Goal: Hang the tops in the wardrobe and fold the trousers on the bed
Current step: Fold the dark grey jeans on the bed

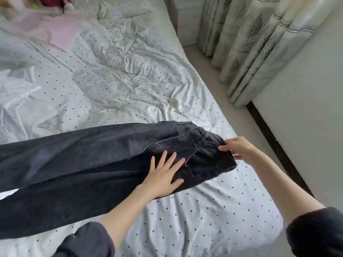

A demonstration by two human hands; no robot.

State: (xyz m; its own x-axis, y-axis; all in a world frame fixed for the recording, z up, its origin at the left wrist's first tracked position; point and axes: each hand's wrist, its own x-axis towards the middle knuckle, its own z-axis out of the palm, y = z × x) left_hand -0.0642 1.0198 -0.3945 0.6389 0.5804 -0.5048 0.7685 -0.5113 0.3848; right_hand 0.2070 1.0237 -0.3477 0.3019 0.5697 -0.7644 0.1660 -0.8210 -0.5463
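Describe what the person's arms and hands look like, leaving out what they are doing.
Both hands, the left hand and the right hand, are bare: no gloves, and no rings or watch that show. Each forearm is uncovered, with a dark grey sleeve of soft fabric pushed up and bunched toward the elbow; the right arm's sleeve matches it.

Dark jeans lie across the dotted bed; the left hand presses flat on them, the right hand pinches the waistband; curtains beyond
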